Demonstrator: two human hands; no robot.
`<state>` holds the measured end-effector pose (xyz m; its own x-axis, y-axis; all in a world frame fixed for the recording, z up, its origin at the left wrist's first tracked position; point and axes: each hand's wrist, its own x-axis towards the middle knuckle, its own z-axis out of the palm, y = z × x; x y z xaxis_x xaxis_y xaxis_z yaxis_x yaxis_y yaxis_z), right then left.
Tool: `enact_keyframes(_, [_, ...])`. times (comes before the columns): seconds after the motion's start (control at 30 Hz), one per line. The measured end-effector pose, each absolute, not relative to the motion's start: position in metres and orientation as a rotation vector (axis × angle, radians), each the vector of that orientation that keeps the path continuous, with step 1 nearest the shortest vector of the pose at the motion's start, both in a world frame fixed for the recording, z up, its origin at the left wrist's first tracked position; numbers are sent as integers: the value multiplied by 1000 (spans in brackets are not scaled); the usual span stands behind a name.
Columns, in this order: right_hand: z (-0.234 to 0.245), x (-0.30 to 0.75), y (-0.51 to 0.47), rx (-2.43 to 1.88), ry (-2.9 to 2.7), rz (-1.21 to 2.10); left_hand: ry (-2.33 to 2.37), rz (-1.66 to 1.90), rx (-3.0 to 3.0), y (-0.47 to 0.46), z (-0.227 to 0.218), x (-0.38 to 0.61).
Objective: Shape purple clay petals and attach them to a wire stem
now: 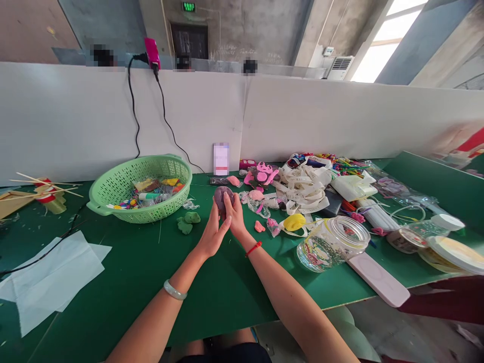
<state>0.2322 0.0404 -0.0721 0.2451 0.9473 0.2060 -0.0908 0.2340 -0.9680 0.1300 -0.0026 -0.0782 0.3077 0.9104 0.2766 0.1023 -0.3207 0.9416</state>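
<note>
Between my two hands, above the middle of the green table, is a rounded dark purple lump that looks like modelling clay. My left hand cups it from the left and below, fingers closed against it. From the right, my right hand wraps it, with fingers lying over its front. The palms nearly meet under the lump, so part of it is hidden. Left of my hands lies a green clay piece on the table. Small pink clay pieces lie to the right.
A green plastic basket with craft bits stands at left, near white paper sheets. A phone leans on the white partition. Ribbons, a clear jar and a pink power bank crowd the right.
</note>
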Motion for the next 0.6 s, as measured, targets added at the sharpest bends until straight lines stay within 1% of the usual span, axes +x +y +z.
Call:
enact_keyframes(0.13, [-70,235,42,-1034,-1025,972,988,1224,1540,8,-81,129])
enact_keyframes(0.3, [-67,240,44,-1062,-1137,1067,1055,1355,1374,20,-80,117])
enact_keyframes(0.4, [-65,248,45,-1110,-1218,1015,1051,1329,1368,23,-74,110])
enact_keyframes(0.5, [-63,256,45,-1070,-1301,943,997,1234,1426,22,-70,106])
enact_keyframes(0.6, [-61,258,44,-1018,-1280,966,1023,1203,1427,22,-69,106])
